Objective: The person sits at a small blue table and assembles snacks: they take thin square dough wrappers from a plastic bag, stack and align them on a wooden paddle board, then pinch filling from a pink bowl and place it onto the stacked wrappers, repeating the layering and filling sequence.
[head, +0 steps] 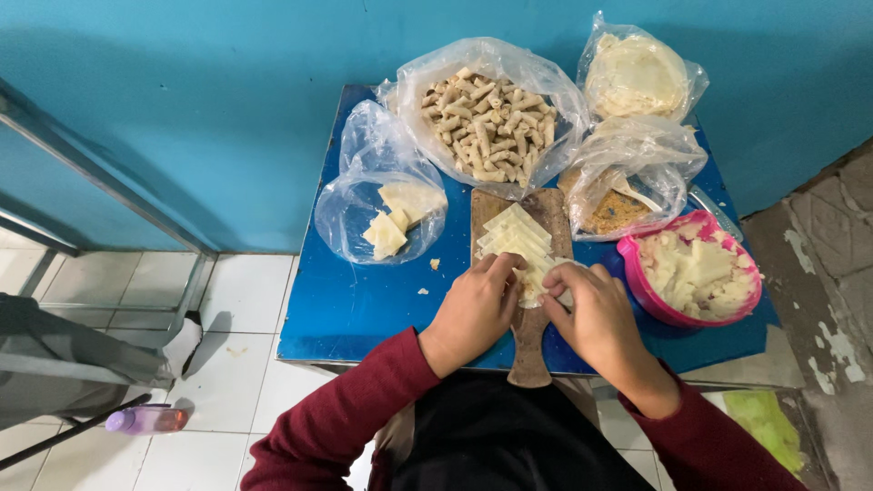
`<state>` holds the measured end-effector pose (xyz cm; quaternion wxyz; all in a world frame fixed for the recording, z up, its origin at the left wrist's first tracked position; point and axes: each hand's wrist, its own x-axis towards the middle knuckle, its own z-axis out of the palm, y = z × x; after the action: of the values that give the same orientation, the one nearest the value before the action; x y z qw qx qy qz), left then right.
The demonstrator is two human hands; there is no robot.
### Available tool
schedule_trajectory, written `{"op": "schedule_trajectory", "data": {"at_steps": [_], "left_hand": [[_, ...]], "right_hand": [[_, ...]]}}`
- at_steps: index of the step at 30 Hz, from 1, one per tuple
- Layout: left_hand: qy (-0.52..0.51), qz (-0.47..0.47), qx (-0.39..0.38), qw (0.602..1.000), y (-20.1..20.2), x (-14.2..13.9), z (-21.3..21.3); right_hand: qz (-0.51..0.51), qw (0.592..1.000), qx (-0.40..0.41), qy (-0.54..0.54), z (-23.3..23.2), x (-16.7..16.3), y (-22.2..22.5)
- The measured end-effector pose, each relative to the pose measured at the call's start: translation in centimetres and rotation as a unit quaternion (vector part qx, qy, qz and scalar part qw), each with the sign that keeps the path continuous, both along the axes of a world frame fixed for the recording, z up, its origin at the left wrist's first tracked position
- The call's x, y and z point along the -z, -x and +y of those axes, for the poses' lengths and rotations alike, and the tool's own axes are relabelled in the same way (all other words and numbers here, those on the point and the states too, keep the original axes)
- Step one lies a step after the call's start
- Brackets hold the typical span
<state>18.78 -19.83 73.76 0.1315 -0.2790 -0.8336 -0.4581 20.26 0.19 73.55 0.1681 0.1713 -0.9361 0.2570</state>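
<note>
Wrappers (515,238) lie stacked on wooden board (546,211), near end under both hands. Left hand (475,305) curls fingers onto stack's near-left corner; right hand (593,307) pinches near-right edge of one sheet. Board handle overhangs front edge of blue table (355,300). Pink bowl (641,282) sits just beside right hand; bare tabletop left of left hand.

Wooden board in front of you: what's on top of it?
The wooden board carries a fanned row of pale square wrappers. Both hands, left and right, cover the nearest wrappers, so whatever lies under their fingers is hidden.
</note>
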Motion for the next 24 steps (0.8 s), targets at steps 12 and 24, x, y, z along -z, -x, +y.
{"op": "schedule_trajectory", "data": {"at_steps": [12, 24], "left_hand": [[0.038, 0.039, -0.03, 0.998, 0.4, 0.4, 0.1], [0.031, 0.045, -0.032, 0.998, 0.8, 1.2, 0.2]], "right_hand": [[0.033, 0.999, 0.029, -0.013, -0.1, -0.1, -0.2], [-0.013, 0.999, 0.036, 0.005, -0.3, 0.3, 0.3]]}}
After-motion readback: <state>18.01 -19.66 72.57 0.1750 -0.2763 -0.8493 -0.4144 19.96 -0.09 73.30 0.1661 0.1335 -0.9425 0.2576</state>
